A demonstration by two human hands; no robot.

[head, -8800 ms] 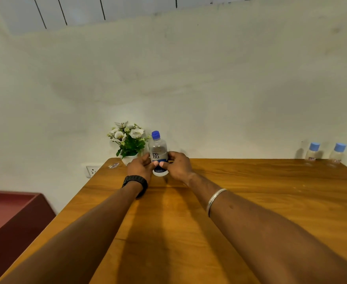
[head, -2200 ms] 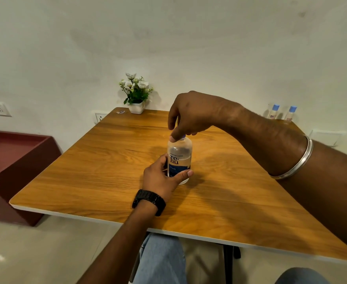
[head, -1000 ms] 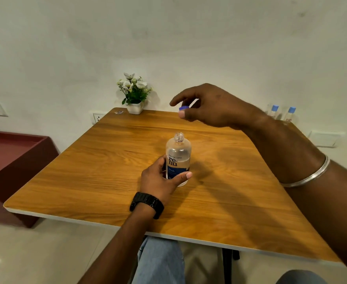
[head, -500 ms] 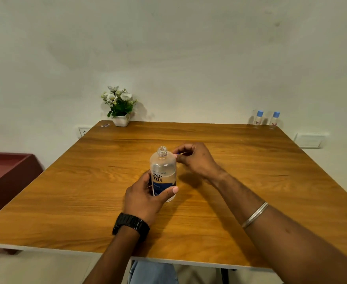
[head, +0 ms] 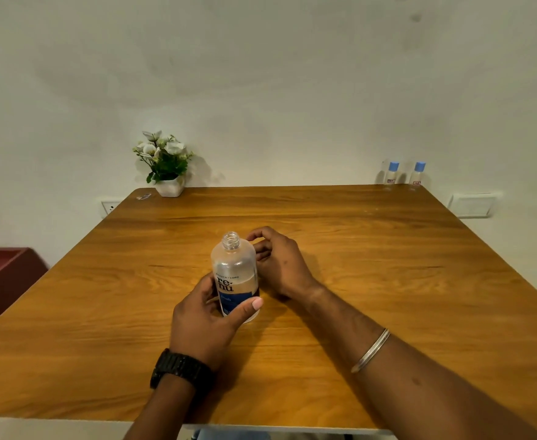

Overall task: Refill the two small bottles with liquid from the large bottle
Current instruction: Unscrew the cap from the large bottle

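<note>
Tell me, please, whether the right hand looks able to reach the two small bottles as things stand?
Probably yes: the right hand rests beside the large bottle, and bare table lies between it and the small bottles, though they stand far back.

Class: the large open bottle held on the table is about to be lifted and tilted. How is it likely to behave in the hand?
The large bottle looks partly full, so probably moderately heavy, its liquid shifting when tilted. Its neck is uncapped, so it could spill if tipped. Its smooth clear plastic may be slippery; the left hand wraps the labelled lower part.
</note>
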